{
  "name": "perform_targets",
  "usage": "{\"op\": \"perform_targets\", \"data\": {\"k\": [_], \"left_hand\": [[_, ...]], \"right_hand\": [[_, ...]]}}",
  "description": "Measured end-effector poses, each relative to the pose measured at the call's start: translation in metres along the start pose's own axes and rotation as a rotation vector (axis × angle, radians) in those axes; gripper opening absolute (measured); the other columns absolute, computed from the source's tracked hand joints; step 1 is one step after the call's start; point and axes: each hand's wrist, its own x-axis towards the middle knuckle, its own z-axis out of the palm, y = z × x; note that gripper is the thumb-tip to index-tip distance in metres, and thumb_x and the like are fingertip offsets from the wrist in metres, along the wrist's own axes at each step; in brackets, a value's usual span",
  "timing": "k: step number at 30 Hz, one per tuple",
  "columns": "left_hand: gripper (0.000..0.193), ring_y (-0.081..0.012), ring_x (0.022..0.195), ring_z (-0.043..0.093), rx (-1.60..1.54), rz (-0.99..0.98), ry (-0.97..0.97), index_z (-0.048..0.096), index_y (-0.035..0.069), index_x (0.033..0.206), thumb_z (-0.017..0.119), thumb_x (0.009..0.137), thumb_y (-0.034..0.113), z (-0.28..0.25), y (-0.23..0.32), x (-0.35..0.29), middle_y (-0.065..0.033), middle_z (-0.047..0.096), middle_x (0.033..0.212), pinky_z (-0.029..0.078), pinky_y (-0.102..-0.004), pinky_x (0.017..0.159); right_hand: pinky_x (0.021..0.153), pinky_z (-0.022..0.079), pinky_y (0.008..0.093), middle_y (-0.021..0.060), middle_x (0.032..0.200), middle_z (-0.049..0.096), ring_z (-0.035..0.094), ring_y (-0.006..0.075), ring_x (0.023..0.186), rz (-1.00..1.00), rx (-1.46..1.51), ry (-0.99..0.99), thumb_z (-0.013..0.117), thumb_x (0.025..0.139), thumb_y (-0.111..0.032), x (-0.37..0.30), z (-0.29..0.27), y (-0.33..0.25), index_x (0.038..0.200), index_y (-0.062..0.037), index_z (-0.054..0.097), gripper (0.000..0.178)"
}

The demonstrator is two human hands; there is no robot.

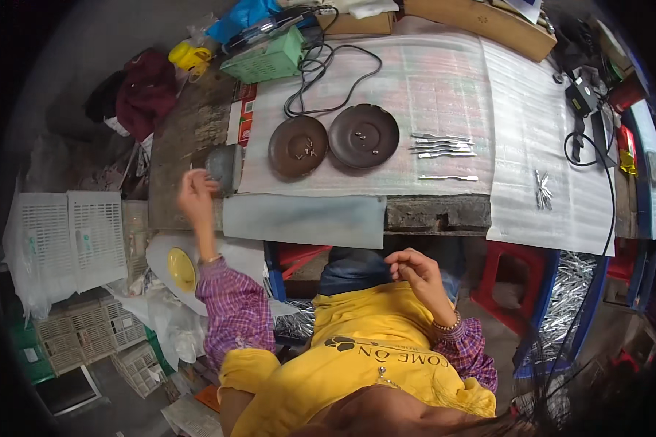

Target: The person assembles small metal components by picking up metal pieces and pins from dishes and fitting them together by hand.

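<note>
My left hand (197,195) is raised over the table's left front part, beside a grey metal block (221,166). Its fingers are curled together, and anything between them is too small to make out. Over my lap, just off the table edge, my right hand (420,275) has thumb and fingers pressed together; what they hold, if anything, is hidden. Two round brown dishes lie side by side on the white sheet: the left dish (278,149) and the right dish (386,138), both with small metal pieces inside. Right of them lie several slim silver metal parts (444,153).
A loose bundle of metal parts (543,191) lies farther right. A black cable (353,48) loops behind the dishes near a green basket (270,60). Blue bins of metal parts (565,298) and a red stool (503,288) stand below the table's front edge.
</note>
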Motion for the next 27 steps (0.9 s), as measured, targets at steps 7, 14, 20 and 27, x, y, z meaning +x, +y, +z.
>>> {"op": "perform_targets", "data": {"k": [7, 14, 20, 27], "left_hand": [[0.020, -0.0099, 0.054, 0.057, -0.049, 0.068, -0.014, 0.053, 0.000, 0.094, 0.044, 0.096, 0.018, 0.034, 0.010, 0.014, -0.0101, 0.061, 0.076, 0.046, -0.0207, 0.047], [0.025, -0.0150, 0.063, 0.061, -0.500, -0.121, -0.187, 0.051, 0.000, 0.094, 0.043, 0.097, 0.024, 0.066, 0.072, -0.023, -0.0161, 0.064, 0.085, 0.047, -0.0239, 0.055], [0.031, -0.0235, 0.074, 0.064, -1.041, -0.354, -0.715, 0.051, 0.000, 0.100, 0.043, 0.096, 0.030, 0.136, 0.128, -0.126, -0.0225, 0.064, 0.092, 0.052, -0.0303, 0.065], [0.024, -0.0224, 0.078, 0.064, -1.218, -0.532, -0.831, 0.057, -0.003, 0.098, 0.054, 0.092, 0.020, 0.161, 0.145, -0.172, -0.0226, 0.062, 0.101, 0.051, -0.0295, 0.067]], "right_hand": [[0.069, 0.044, 0.0210, 0.0024, 0.083, 0.051, 0.052, 0.0085, 0.074, 0.021, -0.075, 0.027, 0.041, 0.084, 0.010, -0.004, -0.009, 0.005, 0.097, 0.0039, 0.061, 0.024], [0.067, 0.045, 0.0205, 0.0029, 0.083, 0.054, 0.054, 0.0085, 0.074, 0.019, -0.051, 0.027, 0.046, 0.086, 0.006, -0.004, -0.011, 0.009, 0.098, 0.0041, 0.061, 0.019], [0.071, 0.048, 0.0212, 0.0042, 0.095, 0.062, 0.059, 0.0080, 0.083, 0.049, 0.093, 0.093, 0.057, 0.087, -0.004, 0.002, 0.000, -0.013, 0.111, 0.0004, 0.058, 0.025], [0.065, 0.047, 0.0209, 0.0043, 0.085, 0.065, 0.058, 0.0075, 0.073, -0.085, 0.189, 0.288, 0.060, 0.088, -0.008, -0.001, -0.015, -0.015, 0.105, 0.0019, 0.061, 0.019]]}}
